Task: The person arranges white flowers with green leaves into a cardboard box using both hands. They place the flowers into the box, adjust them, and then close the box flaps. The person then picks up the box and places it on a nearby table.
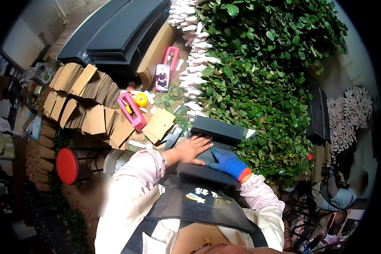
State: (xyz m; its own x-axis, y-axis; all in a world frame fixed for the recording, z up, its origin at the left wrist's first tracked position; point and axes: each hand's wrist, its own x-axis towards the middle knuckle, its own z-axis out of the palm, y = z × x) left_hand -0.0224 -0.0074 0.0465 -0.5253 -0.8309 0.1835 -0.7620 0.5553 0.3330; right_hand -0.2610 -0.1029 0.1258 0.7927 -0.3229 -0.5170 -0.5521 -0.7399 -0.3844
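Note:
A black corrugated plastic sheet (209,155) lies in front of my body, bent, with its near part curving down toward my apron. Across its far side is a ribbed black piece (217,129); whether the two are joined, I cannot tell. My left hand (195,148), bare, rests flat on the sheet with fingers spread, their tips near the ribbed piece. On the sheet's right part lies my right hand (230,165) in a blue knitted glove, thumb apart from the fingers. Beyond are leafy rose stems (257,95), with white-wrapped heads (193,76) along their left edge.
Left of my hands lie loose cardboard pieces (158,125), pink tape dispensers (131,111), yellow tape (141,100) and a phone (162,77). Cardboard stacks (92,85) and black sheets (114,35) stand farther left. A red stool (66,166) is below; another person (335,195) sits far right.

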